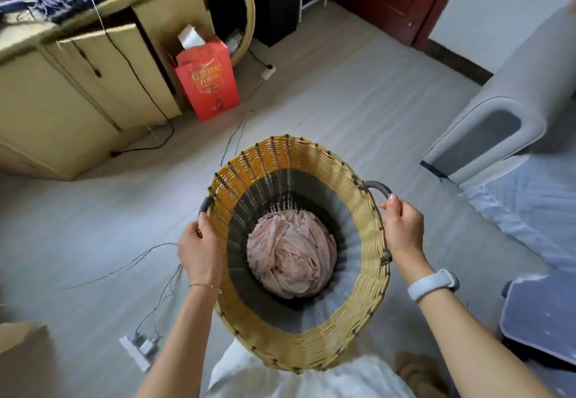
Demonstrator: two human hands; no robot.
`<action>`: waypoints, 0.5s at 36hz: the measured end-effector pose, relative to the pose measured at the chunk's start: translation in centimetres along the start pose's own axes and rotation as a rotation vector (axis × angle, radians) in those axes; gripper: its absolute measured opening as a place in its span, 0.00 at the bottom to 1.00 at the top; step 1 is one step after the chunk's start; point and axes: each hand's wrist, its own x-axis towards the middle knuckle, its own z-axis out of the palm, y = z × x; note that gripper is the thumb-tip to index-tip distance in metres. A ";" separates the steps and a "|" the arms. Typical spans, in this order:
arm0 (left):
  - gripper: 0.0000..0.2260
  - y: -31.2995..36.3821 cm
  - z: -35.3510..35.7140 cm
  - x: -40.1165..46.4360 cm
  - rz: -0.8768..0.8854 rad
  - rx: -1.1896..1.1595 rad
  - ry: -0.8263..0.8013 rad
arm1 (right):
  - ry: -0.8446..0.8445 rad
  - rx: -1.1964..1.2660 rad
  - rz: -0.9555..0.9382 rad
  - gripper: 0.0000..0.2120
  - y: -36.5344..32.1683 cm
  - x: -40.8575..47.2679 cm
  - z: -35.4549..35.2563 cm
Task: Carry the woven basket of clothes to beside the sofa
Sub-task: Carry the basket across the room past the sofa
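Note:
The woven basket [367, 210], tan at the rim and grey-black deeper in, hangs in front of me above the floor. Crumpled pink clothes [291, 257] lie at its bottom. My left hand [199, 248] grips the dark handle on the basket's left side. My right hand [403, 226] grips the grey handle on the right side; a white band is on that wrist. The grey sofa [498, 110] stands to the right, its armrest end facing me, a short way beyond the basket.
A yellow cabinet [62, 95] fills the left, with a red gift bag [207, 82] beside it. Thin cables [137, 260] and a power strip [137, 351] lie on the floor at the left. A pale blanket [523, 210] and a dark low table [542, 313] sit at the right.

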 end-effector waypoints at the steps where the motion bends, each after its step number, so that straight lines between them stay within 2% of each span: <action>1: 0.19 1.1 1.0 1.0 0.019 0.008 -0.022 | 0.023 0.012 0.022 0.14 -0.2 1.0 0.1; 9: 0.18 10.4 12.1 7.1 0.143 0.060 -0.203 | 0.193 0.086 0.176 0.15 0.0 10.5 -0.4; 18: 0.18 20.5 27.1 10.5 0.145 0.104 -0.275 | 0.279 0.116 0.260 0.16 0.8 26.8 -2.8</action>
